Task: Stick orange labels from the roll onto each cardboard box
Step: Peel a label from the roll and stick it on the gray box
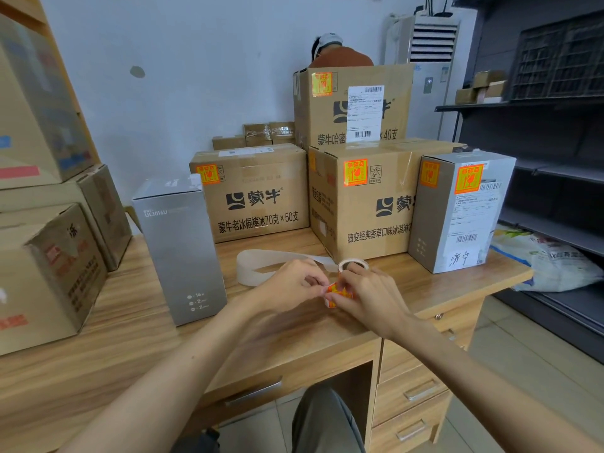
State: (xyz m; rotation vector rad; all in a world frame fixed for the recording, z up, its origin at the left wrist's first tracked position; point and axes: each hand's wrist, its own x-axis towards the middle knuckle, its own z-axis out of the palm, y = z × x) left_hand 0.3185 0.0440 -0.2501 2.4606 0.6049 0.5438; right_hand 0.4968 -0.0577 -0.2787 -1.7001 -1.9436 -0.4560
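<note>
While both hands met low over the front of the desk (130, 338), the left hand (294, 282) pinched the left edge of an orange label (338, 292) between thumb and forefinger. The right hand (369, 299) pinched the same label from the right with curled fingers. The label sat crumpled between the two hands, just above the desktop. The roll (353, 265) stood on the desk at twelve o'clock from the label, just behind the right hand's fingers; whether they touched it could not be told. A pale backing strip (261, 266) looped away from the roll toward ten o'clock and lay on the wood.

At nine o'clock from the hands a tall silver box (183, 250) stood upright with no orange on the sides in view. At eleven o'clock stood a wide cardboard box (258, 194), and at one o'clock a middle cardboard box (362, 204) with a top cardboard box (353, 106) stacked on it. A grey box (457, 210) stood at two o'clock, touching the middle one. These four already bore orange stickers (355, 172) near their upper corners. More brown cartons (49, 273) were piled at the far left, at nine o'clock. Behind the top box, at twelve o'clock, a person (340, 52) bent forward. Dark shelves (539, 109) filled the right side at three o'clock, with a printed bag (555, 266) beside the desk's end.
</note>
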